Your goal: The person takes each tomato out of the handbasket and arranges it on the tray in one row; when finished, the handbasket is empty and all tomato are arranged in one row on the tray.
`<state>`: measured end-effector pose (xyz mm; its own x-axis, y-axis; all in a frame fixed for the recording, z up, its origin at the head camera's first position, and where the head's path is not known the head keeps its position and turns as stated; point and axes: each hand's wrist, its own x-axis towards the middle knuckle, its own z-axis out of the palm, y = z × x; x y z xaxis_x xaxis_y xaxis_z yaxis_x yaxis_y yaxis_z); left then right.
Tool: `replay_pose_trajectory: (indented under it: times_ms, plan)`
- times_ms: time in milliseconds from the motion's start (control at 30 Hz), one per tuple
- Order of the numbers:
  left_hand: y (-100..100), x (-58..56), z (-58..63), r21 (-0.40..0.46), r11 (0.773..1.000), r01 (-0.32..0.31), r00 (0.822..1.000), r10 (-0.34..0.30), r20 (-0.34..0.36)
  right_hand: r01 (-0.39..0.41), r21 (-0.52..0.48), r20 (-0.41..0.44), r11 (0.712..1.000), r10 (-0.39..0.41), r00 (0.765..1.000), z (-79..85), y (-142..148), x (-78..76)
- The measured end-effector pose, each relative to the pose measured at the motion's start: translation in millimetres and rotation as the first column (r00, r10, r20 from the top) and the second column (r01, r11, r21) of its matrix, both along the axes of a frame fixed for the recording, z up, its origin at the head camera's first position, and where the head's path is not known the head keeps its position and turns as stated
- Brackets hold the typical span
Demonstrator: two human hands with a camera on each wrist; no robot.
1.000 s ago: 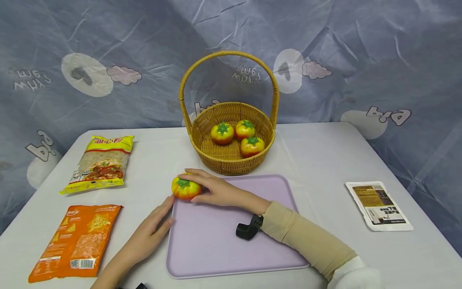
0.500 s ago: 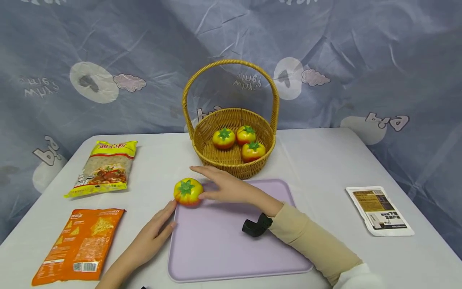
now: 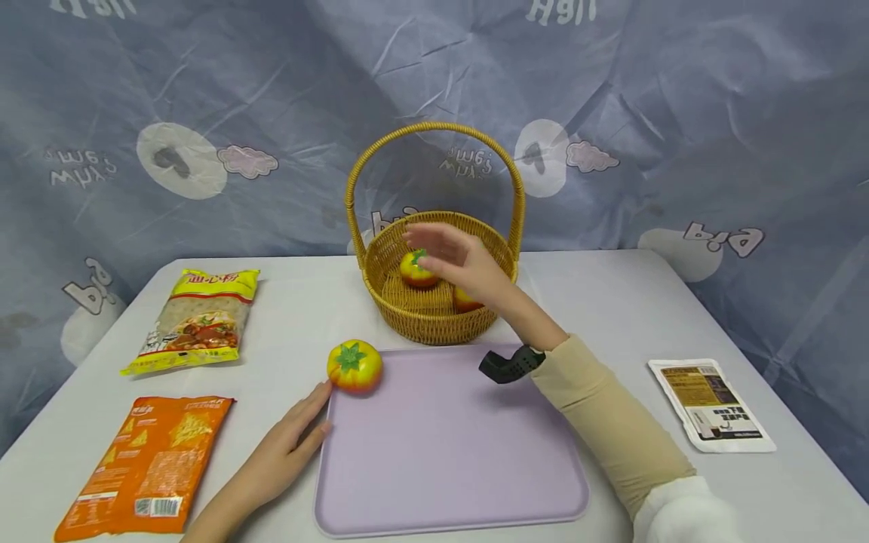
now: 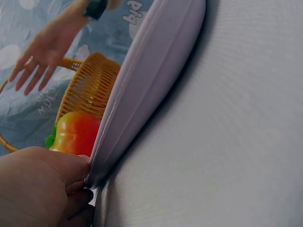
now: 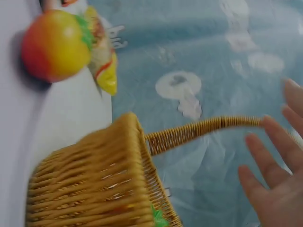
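Note:
A yellow-and-red tomato point(image 3: 355, 366) with a green leafy top sits on the far left corner of the lilac tray point(image 3: 448, 452). My left hand point(image 3: 281, 449) lies along the tray's left side, fingers fairly straight. Its fingertips touch the rim point(image 4: 130, 71) close to that tomato. Over the wicker basket point(image 3: 434, 324) hovers my right hand point(image 3: 468, 264), fingers spread and holding nothing. Inside the basket, one tomato point(image 3: 417, 269) shows beside the hand and another point(image 3: 465, 300) is partly covered by it. The right wrist view catches my right fingers point(image 5: 265, 156) near the basket's handle point(image 5: 203, 130).
A yellow noodle bag point(image 3: 200, 320) and an orange snack bag point(image 3: 145, 464) lie at the left. A white flat packet point(image 3: 713, 406) lies at the right. The basket's tall handle point(image 3: 434, 127) arches up before a blue-grey cloth point(image 3: 305, 90).
My right hand has let go of the tomato on the tray corner and moved up and right over the basket. The left hand stays at the tray's side. The head view has tilted slightly.

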<state>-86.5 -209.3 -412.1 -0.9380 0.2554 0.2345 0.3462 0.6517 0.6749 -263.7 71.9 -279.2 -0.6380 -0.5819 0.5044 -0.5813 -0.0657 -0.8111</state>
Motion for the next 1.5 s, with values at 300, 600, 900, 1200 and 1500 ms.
replay_pose_trajectory:
  times_ms: [300,600,900,1200,1500]
  plan:
    - [-0.6,2.0,3.6,0.001,1.0,0.0,1.0,0.0,-0.002,0.251,-0.15,0.45,0.956,-0.16,0.878,15.8,-6.7,-56.5]
    - [2.1,8.8,-6.4,0.024,1.0,0.003,0.999,-0.002,-0.042,0.355,0.052,0.626,0.933,-0.308,0.717,-9.9,-15.9,-79.6]
    - [3.9,8.1,-8.0,0.025,1.0,0.004,1.0,-0.004,-0.028,0.371,0.232,0.534,0.899,-0.437,0.724,-29.9,-22.4,-81.8]
    - [2.4,3.7,-6.0,0.007,1.0,0.004,1.0,-0.004,-0.03,0.21,0.452,0.396,0.867,-0.406,0.824,-35.3,-23.4,-79.5]
    - [0.6,1.5,-2.4,0.012,1.0,0.008,0.999,-0.008,-0.034,0.1,0.586,0.215,0.804,-0.273,0.938,-35.9,-27.6,-75.5]
